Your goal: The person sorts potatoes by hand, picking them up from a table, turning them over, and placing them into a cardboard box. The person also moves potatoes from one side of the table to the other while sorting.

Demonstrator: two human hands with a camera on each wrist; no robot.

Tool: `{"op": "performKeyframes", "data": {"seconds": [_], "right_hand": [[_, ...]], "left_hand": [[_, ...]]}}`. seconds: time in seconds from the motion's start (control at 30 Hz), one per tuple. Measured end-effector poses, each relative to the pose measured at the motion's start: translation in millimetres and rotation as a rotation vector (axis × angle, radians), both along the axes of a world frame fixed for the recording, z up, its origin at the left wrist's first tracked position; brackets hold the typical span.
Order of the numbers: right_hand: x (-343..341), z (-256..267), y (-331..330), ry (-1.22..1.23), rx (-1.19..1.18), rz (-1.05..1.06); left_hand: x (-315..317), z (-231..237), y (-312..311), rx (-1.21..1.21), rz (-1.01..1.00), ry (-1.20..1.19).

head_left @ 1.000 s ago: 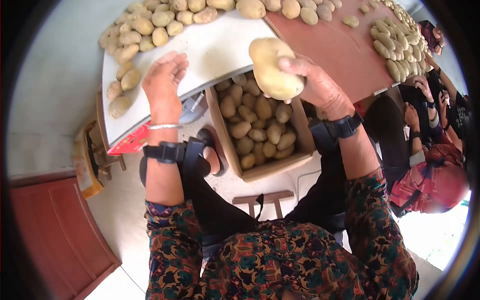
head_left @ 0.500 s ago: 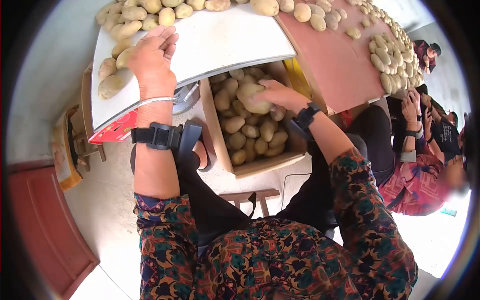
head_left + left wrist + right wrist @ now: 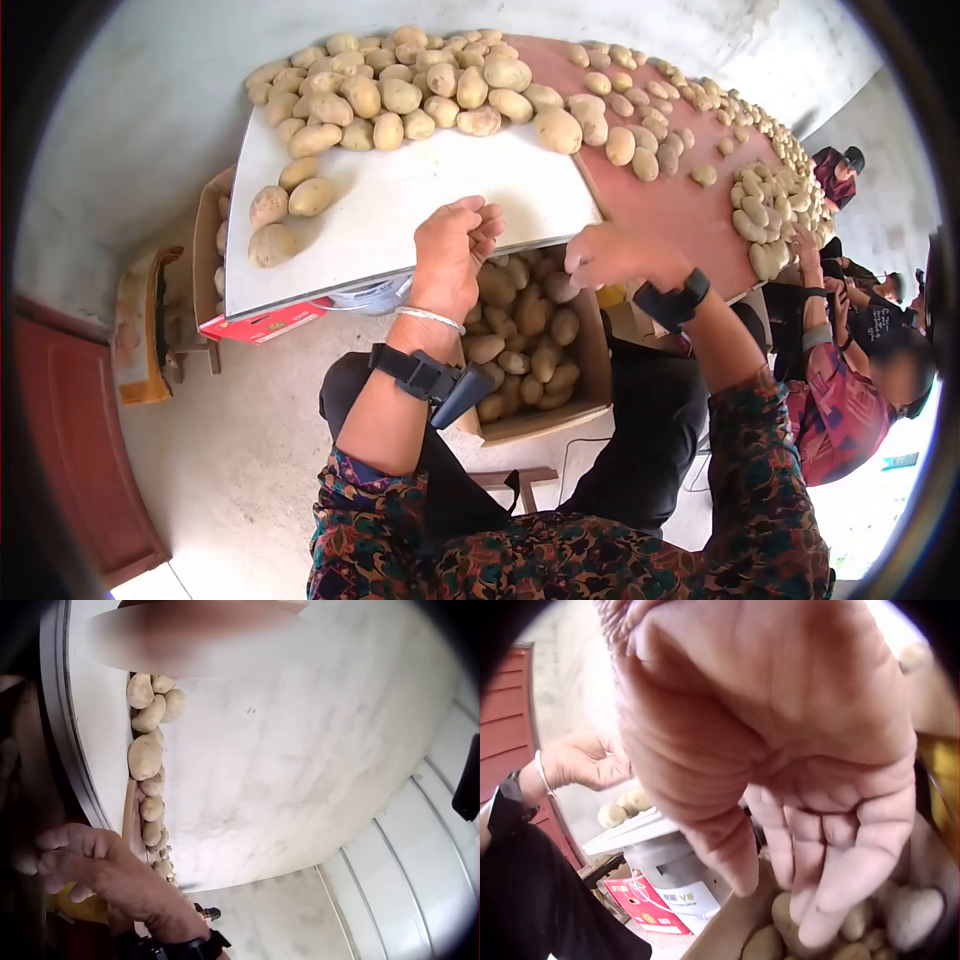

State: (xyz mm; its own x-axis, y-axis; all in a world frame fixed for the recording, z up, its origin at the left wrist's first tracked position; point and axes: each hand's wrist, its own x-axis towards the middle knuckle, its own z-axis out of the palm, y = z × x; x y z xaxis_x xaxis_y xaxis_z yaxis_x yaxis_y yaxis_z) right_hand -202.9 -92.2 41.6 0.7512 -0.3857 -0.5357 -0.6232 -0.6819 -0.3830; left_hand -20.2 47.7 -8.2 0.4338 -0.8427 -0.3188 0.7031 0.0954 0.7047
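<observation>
My right hand [image 3: 625, 255] is over the right back part of a cardboard box [image 3: 596, 350] filled with potatoes [image 3: 530, 335]. In the right wrist view its palm is bare and the fingers [image 3: 855, 862] hang loosely bent above the potatoes, gripping nothing. One pale potato [image 3: 560, 287] lies just below the fingertips. My left hand [image 3: 455, 250] hovers at the front edge of the white board [image 3: 390, 200], its fingers loosely curled around nothing. The left hand's forearm overlaps the box's left side in the head view.
A heap of potatoes [image 3: 400, 95] covers the white board's back, with several more at its left. The reddish board [image 3: 660, 210] alongside carries further potatoes [image 3: 765, 215]. A red carton [image 3: 265, 322] stands under the white board. People [image 3: 840, 425] sit at the right.
My right hand lowered a large potato into the box and let it go, then rose slightly. The left hand shifted right along the white board. The head view now takes in more of the board's back.
</observation>
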Motion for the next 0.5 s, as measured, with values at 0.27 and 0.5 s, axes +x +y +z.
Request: {"op": "performKeyframes", "data": {"seconds": [0.27,0.5], "right_hand": [[52,55,-53,-0.106,-0.566,0.099],[94,37,-109,-0.244,-0.614,-0.296]], "left_hand": [[-6,10,-2,-0.019,0.024,0.065],[2,15,1,-0.02,0.058,0.109]]}}
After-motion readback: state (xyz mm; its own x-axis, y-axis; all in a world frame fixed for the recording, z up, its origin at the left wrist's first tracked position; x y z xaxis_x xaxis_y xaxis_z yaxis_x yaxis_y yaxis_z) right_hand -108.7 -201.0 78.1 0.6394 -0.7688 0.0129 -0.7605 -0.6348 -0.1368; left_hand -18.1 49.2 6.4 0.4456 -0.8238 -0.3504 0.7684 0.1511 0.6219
